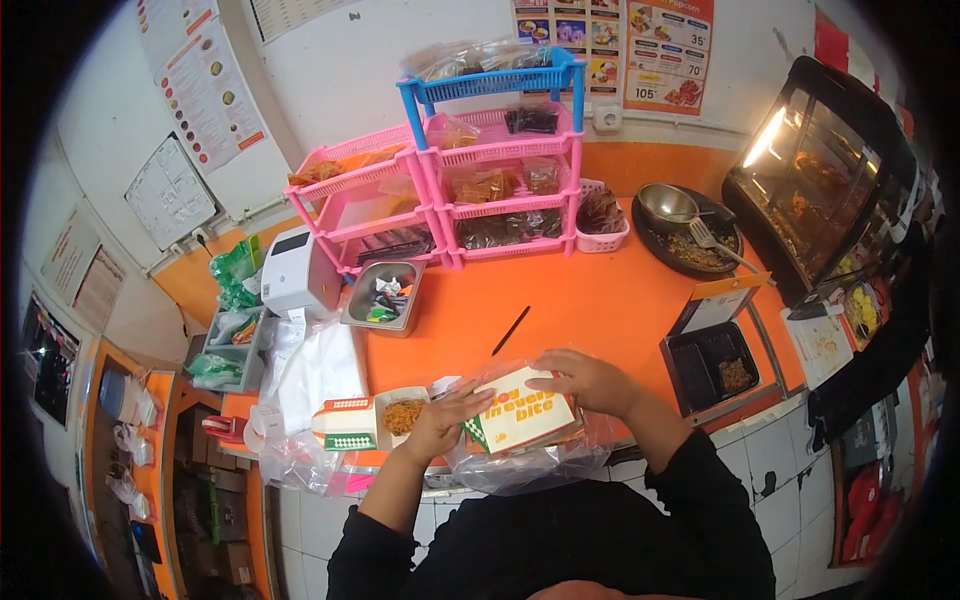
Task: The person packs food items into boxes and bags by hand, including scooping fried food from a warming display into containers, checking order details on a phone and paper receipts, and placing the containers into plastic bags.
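Observation:
A printed cardboard food box, its lid down, lies on a clear plastic bag at the counter's front edge. My left hand rests flat with its fingertips on the box's left side. Over the top right corner of the same box lies my right hand, fingers spread across the lid and edge. Just left of my left hand stands an open cardboard box with orange-brown food in its base. A black pen lies on the orange counter beyond the closed box.
Behind are pink and blue plastic racks with bagged items. A steel container, label printer and plastic bags are left. On the right are a black tray, a pan and a heated display case; a person's dark sleeve reaches in.

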Available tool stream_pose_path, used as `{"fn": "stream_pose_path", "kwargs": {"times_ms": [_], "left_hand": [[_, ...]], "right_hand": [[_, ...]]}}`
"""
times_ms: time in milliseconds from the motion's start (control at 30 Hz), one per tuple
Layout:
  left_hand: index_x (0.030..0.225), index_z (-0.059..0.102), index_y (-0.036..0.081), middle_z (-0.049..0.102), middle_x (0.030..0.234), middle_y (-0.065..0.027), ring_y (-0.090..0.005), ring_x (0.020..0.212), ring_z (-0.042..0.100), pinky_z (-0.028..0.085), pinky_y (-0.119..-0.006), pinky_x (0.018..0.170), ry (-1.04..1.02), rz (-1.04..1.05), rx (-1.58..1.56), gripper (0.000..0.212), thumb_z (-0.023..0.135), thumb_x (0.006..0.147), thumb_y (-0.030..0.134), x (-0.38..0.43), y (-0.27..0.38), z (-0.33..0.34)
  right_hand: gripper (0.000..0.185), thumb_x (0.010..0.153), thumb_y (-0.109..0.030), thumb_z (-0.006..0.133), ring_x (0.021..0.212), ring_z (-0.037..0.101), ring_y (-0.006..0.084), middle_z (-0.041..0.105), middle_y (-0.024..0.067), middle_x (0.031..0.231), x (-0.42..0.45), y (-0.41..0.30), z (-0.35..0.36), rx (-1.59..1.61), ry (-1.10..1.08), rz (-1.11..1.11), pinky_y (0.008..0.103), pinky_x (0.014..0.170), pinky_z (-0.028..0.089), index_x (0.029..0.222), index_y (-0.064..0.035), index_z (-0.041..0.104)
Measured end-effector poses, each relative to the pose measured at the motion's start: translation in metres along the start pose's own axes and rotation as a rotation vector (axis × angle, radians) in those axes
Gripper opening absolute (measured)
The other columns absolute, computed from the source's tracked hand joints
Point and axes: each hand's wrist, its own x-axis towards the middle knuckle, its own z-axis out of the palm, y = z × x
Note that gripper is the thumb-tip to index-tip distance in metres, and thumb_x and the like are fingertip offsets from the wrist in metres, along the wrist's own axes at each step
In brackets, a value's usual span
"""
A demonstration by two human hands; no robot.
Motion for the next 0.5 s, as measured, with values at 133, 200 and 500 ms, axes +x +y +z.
{"fn": "stream_pose_path", "kwargs": {"times_ms": [133,200,500], "left_hand": [[0.114,0.06,0.01,0.06,0.116,-0.0123,-0.0336,0.118,0.049,0.04,-0.041,0.098,0.045,0.07,0.241,0.056,0.043,0.068,-0.016,-0.005,0.007,0.002],[0.116,0.058,0.011,0.059,0.117,-0.0128,-0.0336,0.118,0.049,0.041,-0.042,0.098,0.052,0.065,0.316,0.057,0.044,0.068,-0.016,-0.009,0.009,0.003],[0.13,0.041,0.004,0.042,0.132,-0.0231,-0.0387,0.129,0.031,0.029,-0.048,0.103,-0.333,-0.206,0.164,0.071,0.068,0.069,0.03,0.035,0.063,-0.02]], "right_hand": [[0.07,0.073,-0.013,0.068,0.125,0.039,0.0307,0.037,0.018,0.134,-0.016,-0.024,0.005,0.433,0.101,0.317,0.0376,0.101,0.036,0.134,-0.003,0.035],[0.077,0.077,-0.015,0.068,0.129,0.034,0.0289,0.03,0.0197,0.139,-0.021,-0.047,-0.004,0.99,0.236,0.404,0.0372,0.103,0.033,0.138,0.0013,0.023],[0.079,0.079,0.001,0.063,0.128,0.035,0.0226,0.03,0.0184,0.14,-0.047,-0.065,0.042,1.021,0.373,0.698,0.034,0.1,0.038,0.141,0.0036,0.013]]}}
